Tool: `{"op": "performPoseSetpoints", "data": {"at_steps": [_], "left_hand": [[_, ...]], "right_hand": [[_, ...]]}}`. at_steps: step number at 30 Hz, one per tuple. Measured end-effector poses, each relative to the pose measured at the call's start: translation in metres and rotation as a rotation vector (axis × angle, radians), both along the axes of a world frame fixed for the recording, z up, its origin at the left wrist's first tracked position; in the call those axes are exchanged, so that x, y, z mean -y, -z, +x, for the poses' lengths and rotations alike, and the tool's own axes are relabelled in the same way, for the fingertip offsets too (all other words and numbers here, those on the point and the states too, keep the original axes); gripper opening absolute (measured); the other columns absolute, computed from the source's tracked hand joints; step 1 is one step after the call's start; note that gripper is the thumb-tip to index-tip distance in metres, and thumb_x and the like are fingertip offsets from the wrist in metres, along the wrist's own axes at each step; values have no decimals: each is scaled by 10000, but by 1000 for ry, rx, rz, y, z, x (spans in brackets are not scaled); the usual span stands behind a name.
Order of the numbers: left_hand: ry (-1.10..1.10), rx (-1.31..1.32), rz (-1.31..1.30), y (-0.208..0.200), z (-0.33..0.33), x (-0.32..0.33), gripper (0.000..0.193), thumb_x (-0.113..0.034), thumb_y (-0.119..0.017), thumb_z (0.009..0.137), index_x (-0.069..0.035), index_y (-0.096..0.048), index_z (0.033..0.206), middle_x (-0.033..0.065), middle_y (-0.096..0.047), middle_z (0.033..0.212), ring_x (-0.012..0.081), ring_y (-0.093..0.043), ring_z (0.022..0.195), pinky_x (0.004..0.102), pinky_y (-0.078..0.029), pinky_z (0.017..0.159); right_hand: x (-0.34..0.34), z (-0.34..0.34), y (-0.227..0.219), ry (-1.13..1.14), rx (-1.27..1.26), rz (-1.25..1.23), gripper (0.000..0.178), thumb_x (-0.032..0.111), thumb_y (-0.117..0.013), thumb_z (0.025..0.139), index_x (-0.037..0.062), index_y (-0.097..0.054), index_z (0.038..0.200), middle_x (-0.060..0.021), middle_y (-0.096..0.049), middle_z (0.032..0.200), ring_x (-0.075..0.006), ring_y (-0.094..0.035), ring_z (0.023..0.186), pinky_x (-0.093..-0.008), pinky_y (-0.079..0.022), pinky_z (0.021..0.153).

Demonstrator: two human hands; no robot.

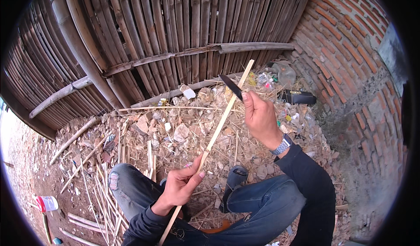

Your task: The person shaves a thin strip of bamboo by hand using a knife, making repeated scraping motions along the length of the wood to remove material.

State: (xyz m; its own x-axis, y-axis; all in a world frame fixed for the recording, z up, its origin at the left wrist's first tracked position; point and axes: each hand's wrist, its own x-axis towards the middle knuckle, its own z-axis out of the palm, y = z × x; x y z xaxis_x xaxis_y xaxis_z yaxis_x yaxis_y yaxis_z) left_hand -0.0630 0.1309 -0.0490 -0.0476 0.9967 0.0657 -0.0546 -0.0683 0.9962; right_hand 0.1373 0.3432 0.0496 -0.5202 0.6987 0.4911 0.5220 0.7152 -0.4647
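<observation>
My left hand [181,185] is closed around a long pale bamboo strip [223,120], which slants up and to the right from between my legs. In my right hand [261,117] is a knife with a dark blade [231,86]; its handle is hidden inside my fist. The blade points up and left and crosses the strip near its upper end. Whether the edge touches the strip I cannot tell. A darker joint shows on the strip just above my left thumb.
Several bamboo strips [103,204] lie to my left, near a red and white tub [47,203]. Rubble and litter cover the ground ahead. A bamboo wall [175,27] stands in front, a brick wall [350,49] at right. By the brick wall sits a black box [298,97].
</observation>
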Motion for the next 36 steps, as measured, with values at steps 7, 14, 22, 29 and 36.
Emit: {"op": "performPoseSetpoints", "data": {"at_steps": [7, 14, 22, 29, 36], "left_hand": [[-42, 13, -38, -15, 8, -3, 460, -52, -656, 999, 55, -542, 1432, -82, -523, 688, -7, -418, 649, 187, -374, 583], [-54, -20, 59, -14, 5, 3, 460, -25, -654, 989, 55, -545, 1429, -84, -548, 730, -9, -439, 661, 184, -369, 579], [-41, 84, -46, -20, -5, 12, 458, -25, -650, 988, 49, -551, 1429, -93, -509, 700, -3, -399, 635, 186, -356, 565], [55, 57, -68, -8, -2, 11, 467, -48, -660, 993, 47, -543, 1434, -102, -458, 648, 0, -370, 609, 199, -340, 542], [51, 38, -57, -14, -2, 9, 460, -54, -652, 1004, 44, -539, 1440, -85, -513, 731, 0, -401, 669, 192, -357, 585]], "right_hand": [[62, -17, 28, -286, 50, 104, 298, 258, -531, 1072, 47, -561, 862, -138, -552, 560, -348, -568, 467, -453, -431, 444], [12, 9, 2, 113, -125, 9, 295, 189, -528, 1071, 22, -530, 828, -170, -504, 541, -374, -549, 469, -454, -364, 455], [11, 22, -3, 16, -113, -212, 420, 264, -528, 1084, 1, -527, 757, -121, -408, 541, -170, -358, 486, -369, -329, 477], [29, 12, 1, -61, -74, -213, 449, 302, -494, 1100, 8, -513, 761, -61, -382, 523, -142, -349, 484, -370, -317, 471], [14, 18, -2, -64, -88, -233, 384, 235, -524, 1085, 13, -530, 771, -89, -441, 497, -188, -461, 426, -402, -337, 454]]}}
